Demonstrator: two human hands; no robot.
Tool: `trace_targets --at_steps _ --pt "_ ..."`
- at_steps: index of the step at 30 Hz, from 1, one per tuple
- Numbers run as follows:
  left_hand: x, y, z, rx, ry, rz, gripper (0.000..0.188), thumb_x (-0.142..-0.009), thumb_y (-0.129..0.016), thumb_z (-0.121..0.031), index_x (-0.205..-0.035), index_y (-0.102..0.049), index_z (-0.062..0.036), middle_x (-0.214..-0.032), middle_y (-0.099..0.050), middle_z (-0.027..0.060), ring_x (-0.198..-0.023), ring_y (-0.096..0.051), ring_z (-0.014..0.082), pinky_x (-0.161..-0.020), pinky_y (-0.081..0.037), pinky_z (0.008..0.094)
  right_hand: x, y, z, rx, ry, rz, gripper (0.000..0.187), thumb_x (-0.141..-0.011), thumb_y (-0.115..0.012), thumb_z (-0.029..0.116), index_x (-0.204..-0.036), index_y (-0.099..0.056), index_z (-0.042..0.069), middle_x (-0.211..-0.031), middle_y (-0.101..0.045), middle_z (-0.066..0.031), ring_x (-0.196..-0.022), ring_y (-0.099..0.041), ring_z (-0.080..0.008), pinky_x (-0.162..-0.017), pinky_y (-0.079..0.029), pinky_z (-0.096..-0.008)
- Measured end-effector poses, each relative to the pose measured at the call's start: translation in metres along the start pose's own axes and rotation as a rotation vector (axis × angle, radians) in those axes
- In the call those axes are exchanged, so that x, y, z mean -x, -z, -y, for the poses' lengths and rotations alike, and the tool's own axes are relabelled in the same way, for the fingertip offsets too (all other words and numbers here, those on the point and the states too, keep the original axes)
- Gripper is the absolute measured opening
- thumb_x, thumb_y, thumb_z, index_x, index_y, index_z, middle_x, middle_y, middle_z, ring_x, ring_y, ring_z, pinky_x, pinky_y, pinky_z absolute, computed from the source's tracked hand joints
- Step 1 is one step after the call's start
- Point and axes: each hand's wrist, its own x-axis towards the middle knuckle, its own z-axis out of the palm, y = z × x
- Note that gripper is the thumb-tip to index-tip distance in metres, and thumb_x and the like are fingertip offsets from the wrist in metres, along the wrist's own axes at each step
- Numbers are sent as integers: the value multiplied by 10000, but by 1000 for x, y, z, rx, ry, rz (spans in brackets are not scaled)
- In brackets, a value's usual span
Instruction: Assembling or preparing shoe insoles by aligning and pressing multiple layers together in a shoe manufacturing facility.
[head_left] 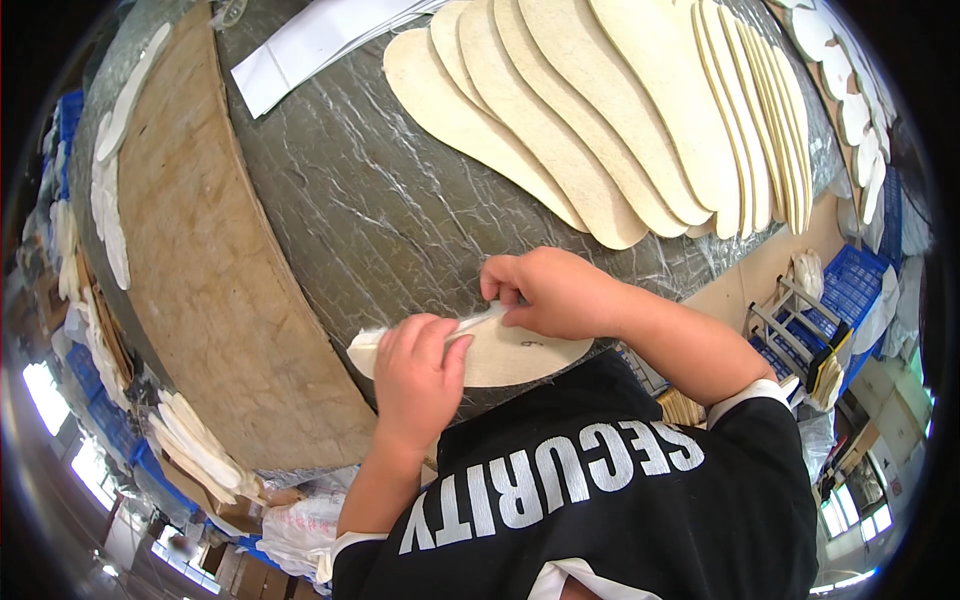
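A cream insole [530,360] lies crosswise at the table edge close to my body, with a white fluffy layer showing along its far edge. My left hand [415,375] is closed over its left part, fingers pressed together on the far edge and thumb on the face. At the middle of that same edge, my right hand [560,292] pinches the white fluffy layer between curled fingers and thumb. Its exact fingertip contact is partly hidden. Beyond my hands, a fanned row of similar cream insoles [570,120] overlaps across the far right of the table.
Wrinkled plastic film covers the dark table [330,200]. White paper sheets [310,50] lie at the far side, and a brown board [200,240] runs along the left. Blue crates [850,285] and a metal-framed stool [795,310] stand off to the right.
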Motion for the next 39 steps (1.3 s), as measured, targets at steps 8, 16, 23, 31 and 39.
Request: trace_targets --at_steps 8,16,23,31,39 --pt "4 39 36 -184 90 87 202 -733 -725 -174 -878 -636 -66 -839 -639 76 -834 -589 259 -801 -389 378 11 -12 7 468 66 -305 387 -660 -738 96 -1013 -580 73 -882 -633 -73 -834 -605 -273 -729 -470 -400" --pt "8 35 32 252 350 -5 160 -808 -679 -98 -943 -628 -29 -871 -676 111 -816 -641 235 -763 -481 327 -30 -94 25 176 551 -442 494 -687 -728 102 -1150 -560 60 -985 -564 -118 -968 -536 -310 -816 -395 -416" --pt "45 31 72 853 600 -105 154 -936 -539 -43 -1056 -579 44 -1027 -661 108 -940 -608 133 -841 -478 252 -31 -85 18 14 639 -464 236 -720 -700 64 -937 -613 89 -863 -544 -75 -882 -539 -271 -802 -366 -393" --pt "54 14 71 832 793 -330 178 -884 -648 -124 -986 -637 22 -777 -638 35 -632 -570 81 -542 -459 218 -25 -82 14 -298 547 -423 93 -851 -646 150 -866 -600 71 -830 -592 -47 -809 -523 -219 -811 -359 -349" --pt "54 -4 86 991 662 -197 113 -876 -648 -90 -909 -638 18 -773 -626 11 -690 -555 60 -620 -449 211 -27 -85 25 -107 451 -424 85 -848 -655 137 -899 -628 74 -844 -616 -26 -813 -535 -206 -836 -354 -337"
